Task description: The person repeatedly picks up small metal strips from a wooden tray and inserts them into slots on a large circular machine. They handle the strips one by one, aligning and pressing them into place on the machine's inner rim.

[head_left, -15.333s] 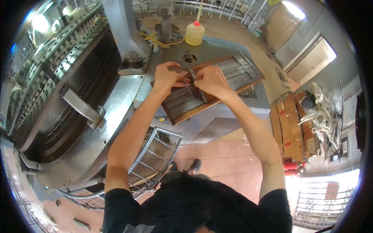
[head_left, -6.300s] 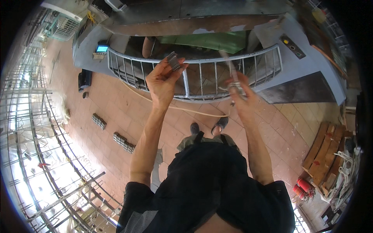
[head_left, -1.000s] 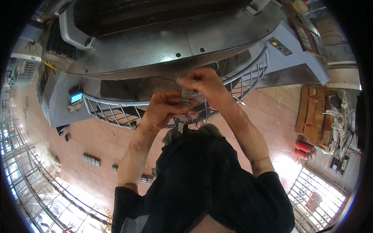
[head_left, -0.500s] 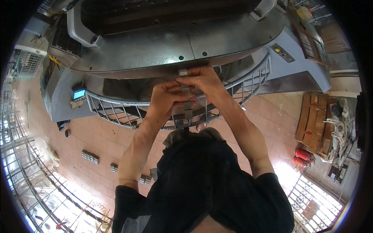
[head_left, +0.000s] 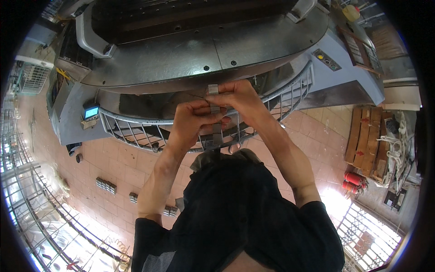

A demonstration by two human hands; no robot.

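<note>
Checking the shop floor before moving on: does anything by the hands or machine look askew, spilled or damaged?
Nothing stands out. Both hands, left hand and right hand, pinch a narrow grey metal strip at the machine above its railing.

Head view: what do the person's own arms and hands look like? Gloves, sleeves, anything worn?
Both hands, left hand and right hand, are bare, no gloves. No watch or band shows on either wrist. Both forearms are uncovered up to short black sleeves of a dark shirt, which end above the elbows.

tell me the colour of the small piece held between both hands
Grey metal piece, pinched by the left hand and right hand; seen in the head view.
</note>
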